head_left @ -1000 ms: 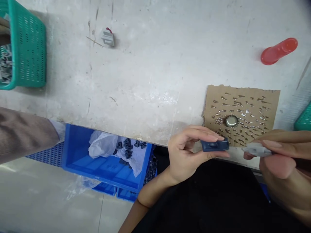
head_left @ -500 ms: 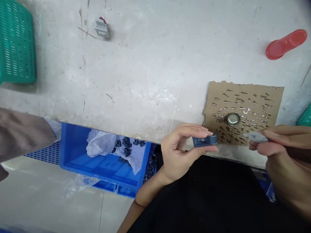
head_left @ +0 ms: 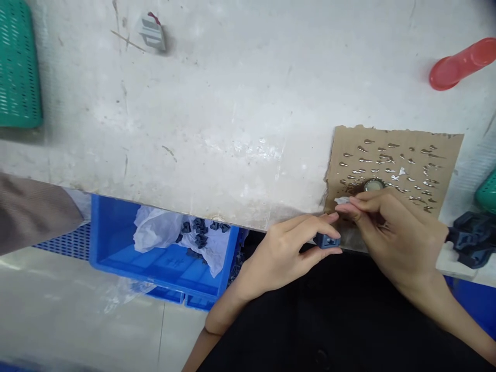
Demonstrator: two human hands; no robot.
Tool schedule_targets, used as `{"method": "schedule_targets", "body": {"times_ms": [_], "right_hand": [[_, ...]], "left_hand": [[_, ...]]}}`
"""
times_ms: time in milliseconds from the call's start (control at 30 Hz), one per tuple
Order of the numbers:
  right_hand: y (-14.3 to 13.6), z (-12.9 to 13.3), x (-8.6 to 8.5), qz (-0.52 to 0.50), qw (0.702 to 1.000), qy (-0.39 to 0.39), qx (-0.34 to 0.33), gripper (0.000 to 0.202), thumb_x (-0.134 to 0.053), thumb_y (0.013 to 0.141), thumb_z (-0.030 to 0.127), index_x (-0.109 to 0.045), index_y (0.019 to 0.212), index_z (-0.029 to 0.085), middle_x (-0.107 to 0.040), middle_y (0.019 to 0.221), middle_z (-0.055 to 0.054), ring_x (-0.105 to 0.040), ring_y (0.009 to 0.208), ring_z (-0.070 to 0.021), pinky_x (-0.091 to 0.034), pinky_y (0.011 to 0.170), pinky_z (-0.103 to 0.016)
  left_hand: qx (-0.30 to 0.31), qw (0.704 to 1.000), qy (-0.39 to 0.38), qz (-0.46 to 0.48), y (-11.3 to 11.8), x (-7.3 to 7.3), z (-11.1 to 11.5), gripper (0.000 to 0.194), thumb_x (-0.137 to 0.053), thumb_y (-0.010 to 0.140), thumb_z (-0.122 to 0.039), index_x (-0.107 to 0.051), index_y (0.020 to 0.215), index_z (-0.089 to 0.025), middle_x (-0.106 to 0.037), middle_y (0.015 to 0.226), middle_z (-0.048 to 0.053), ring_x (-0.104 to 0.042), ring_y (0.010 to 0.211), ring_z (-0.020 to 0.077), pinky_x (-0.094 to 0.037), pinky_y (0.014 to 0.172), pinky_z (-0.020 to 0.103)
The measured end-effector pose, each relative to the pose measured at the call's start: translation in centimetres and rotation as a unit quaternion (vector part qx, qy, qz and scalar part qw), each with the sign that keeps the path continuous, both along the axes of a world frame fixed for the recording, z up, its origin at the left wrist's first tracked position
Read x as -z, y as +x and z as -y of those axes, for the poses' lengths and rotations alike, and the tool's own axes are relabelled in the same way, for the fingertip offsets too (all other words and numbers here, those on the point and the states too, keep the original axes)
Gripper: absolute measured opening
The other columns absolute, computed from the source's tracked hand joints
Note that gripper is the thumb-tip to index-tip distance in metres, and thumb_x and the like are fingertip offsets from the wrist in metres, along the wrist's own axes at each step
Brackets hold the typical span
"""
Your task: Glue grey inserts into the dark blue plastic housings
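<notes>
- A green basket (head_left: pixel 17 67) is cut off by the frame's left edge; its contents cannot be seen.
- Another person's brown sleeve (head_left: pixel 34 212) enters from the left; their hand is out of view.
- A blue bin (head_left: pixel 116 243) sits below the table (head_left: pixel 240 93) edge, within easy reach, holding small dark parts on a white bag (head_left: pixel 155 232).
- The left hand (head_left: pixel 282 253) pinches a small dark blue part (head_left: pixel 326 240) between thumb and fingertips, held at the table edge just beside the right hand.
- The right hand (head_left: pixel 391 232) grips a small whitish piece (head_left: pixel 341 200) in its fingertips, over the near edge of a cardboard sheet (head_left: pixel 434 155) dotted with glossy drops.
- A bottle cap (head_left: pixel 374 183) on the cardboard is partly hidden by the fingers; what the whitish piece is stays hard to make out.
- A red tube (head_left: pixel 461 64) and dark clamps (head_left: pixel 470 237) lie far right.
</notes>
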State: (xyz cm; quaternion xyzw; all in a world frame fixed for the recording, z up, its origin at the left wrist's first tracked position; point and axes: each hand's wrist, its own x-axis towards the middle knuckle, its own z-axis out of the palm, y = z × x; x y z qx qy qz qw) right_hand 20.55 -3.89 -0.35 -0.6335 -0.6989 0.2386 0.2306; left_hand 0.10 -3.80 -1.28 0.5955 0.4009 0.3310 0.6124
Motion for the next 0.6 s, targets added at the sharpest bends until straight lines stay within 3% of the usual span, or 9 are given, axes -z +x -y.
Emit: {"method": "schedule_targets", "body": {"times_ms": [100, 233, 333, 433, 600], "right_hand": [[0.9, 0.8, -0.9, 0.035, 0.999, 0.032, 0.016, 0.014, -0.08, 0.087, 0.024, -0.066, 0.087, 0.024, -0.075, 0.093, 0.001, -0.071, 0.087, -0.0133, -0.053, 0.071, -0.028], [2.1, 2.2, -2.4, -0.047, 0.991, 0.011, 0.125, 0.021, -0.086, 0.08, 0.028, -0.065, 0.078, 0.025, -0.073, 0.086, 0.0, -0.069, 0.079, -0.0165, -0.05, 0.06, -0.031], [2.5, 2.5, -3.2, -0.102, 0.993, -0.011, 0.058, 0.024, -0.086, 0.078, 0.029, -0.063, 0.074, 0.024, -0.071, 0.083, 0.0, -0.065, 0.068, -0.0139, -0.045, 0.049, -0.028], [2.2, 2.1, -3.8, -0.109, 0.993, -0.054, -0.011, 0.019, -0.083, 0.083, 0.032, -0.066, 0.08, 0.025, -0.071, 0.084, 0.001, -0.063, 0.065, -0.0089, -0.047, 0.051, -0.022], [1.4, 1.5, -4.2, -0.105, 0.992, -0.065, -0.019, 0.022, -0.078, 0.09, 0.037, -0.063, 0.079, 0.025, -0.069, 0.081, 0.003, -0.064, 0.069, -0.0042, -0.047, 0.055, -0.015]], "left_hand": [[-0.019, 0.999, -0.022, 0.012, 0.1, 0.2, 0.0, 0.025, -0.083, 0.083, -0.015, -0.073, 0.105, -0.018, -0.082, 0.113, 0.011, -0.077, 0.118, 0.0252, -0.065, 0.096, 0.03], [-0.142, 0.972, -0.104, 0.153, 0.8, 0.7, 0.1, 0.038, -0.088, 0.073, -0.003, -0.073, 0.103, -0.021, -0.082, 0.105, 0.004, -0.08, 0.105, 0.0217, -0.067, 0.092, 0.029], [-0.199, 0.941, -0.128, 0.24, 1.6, 0.8, 0.2, 0.043, -0.088, 0.07, 0.003, -0.073, 0.102, -0.022, -0.082, 0.103, 0.0, -0.08, 0.103, 0.0191, -0.068, 0.091, 0.029], [-0.209, 0.934, -0.113, 0.266, 2.1, 0.7, 0.2, 0.044, -0.089, 0.069, 0.004, -0.074, 0.101, -0.022, -0.082, 0.1, -0.002, -0.08, 0.104, 0.0186, -0.068, 0.093, 0.029], [-0.192, 0.937, -0.07, 0.282, 2.4, 0.7, 0.4, 0.05, -0.088, 0.067, 0.007, -0.072, 0.104, -0.021, -0.082, 0.103, -0.002, -0.079, 0.107, 0.017, -0.067, 0.093, 0.025]]}}
